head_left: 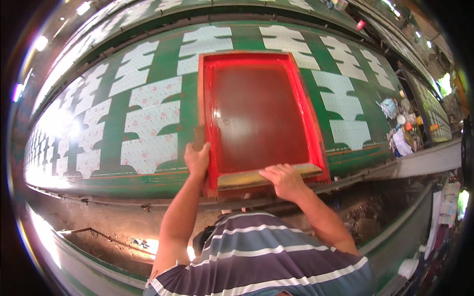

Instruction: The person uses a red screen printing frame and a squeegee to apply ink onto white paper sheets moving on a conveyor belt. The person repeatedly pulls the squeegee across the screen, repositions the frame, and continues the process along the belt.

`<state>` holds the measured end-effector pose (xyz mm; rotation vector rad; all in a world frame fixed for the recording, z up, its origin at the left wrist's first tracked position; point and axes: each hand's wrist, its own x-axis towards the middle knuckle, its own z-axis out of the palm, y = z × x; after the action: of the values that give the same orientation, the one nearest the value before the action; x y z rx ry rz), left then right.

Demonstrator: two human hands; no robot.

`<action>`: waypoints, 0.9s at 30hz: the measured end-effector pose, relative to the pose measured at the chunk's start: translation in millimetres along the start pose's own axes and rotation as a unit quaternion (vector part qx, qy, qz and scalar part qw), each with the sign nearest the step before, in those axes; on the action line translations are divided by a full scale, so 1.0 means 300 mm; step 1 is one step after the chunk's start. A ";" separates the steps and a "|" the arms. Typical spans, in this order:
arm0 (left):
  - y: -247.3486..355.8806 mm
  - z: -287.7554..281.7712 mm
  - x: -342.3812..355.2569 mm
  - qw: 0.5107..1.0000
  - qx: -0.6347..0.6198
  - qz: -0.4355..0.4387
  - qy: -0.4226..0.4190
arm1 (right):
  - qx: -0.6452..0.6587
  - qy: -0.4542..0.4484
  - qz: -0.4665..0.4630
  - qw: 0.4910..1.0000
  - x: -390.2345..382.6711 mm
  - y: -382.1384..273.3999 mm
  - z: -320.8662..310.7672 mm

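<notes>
A large screen printing frame [256, 118] with a red rim and a dark mesh lies on the long green table [190, 103]. My left hand [197, 159] is closed on a brown wooden grip at the left side of this frame. At its near end, inside the rim, rests a squeegee [242, 178] with a worn yellowish bar. My right hand [285, 180] grips the squeegee right of its middle, fingers over the top.
Pale cut fabric pieces [153, 126] with small printed flowers lie in rows on the table, and plainer pieces [340, 106] lie to the right. Cups, rags and a bag [390, 108] crowd the right end. Another long table [113, 24] runs behind.
</notes>
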<state>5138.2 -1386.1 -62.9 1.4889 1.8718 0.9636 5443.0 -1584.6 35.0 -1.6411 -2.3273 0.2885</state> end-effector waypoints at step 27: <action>0.138 0.084 0.368 0.966 0.222 0.112 -0.068 | -0.058 0.038 0.052 0.996 -0.015 -0.101 0.076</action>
<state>5156.3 -1268.5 -43.2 2.0083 1.9289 0.5321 5410.0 -1599.0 22.7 -1.7975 -2.2459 0.1109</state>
